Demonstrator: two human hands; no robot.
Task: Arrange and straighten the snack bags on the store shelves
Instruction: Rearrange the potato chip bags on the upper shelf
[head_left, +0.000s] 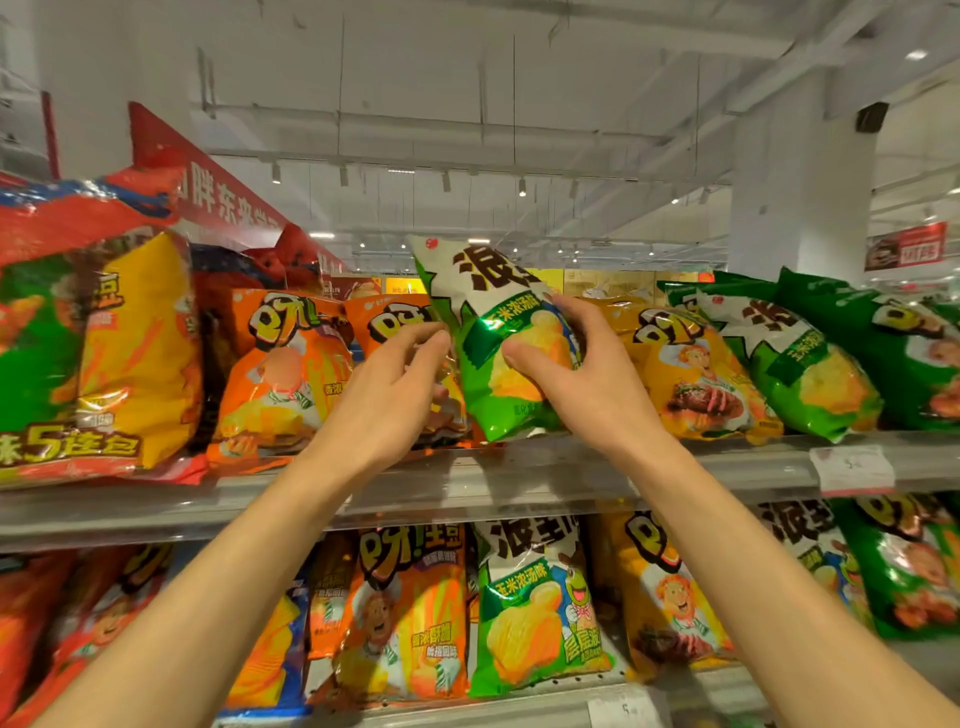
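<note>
A green-and-white chip bag (483, 332) stands tilted on the top shelf (519, 467), its top leaning left. My right hand (582, 374) grips its right side, thumb on the front and fingers curled round the edge. My left hand (395, 384) reaches to the bag's left edge with fingers bent, its fingertips touching the orange bag (400, 322) behind. Whether the left hand grips anything is unclear.
Orange bags (280, 369) and a large multipack (93, 338) fill the top shelf on the left. Yellow (696, 374) and green bags (810, 374) lie on the right. The lower shelf (519, 706) holds a row of upright bags. A price tag (852, 467) hangs at the shelf edge.
</note>
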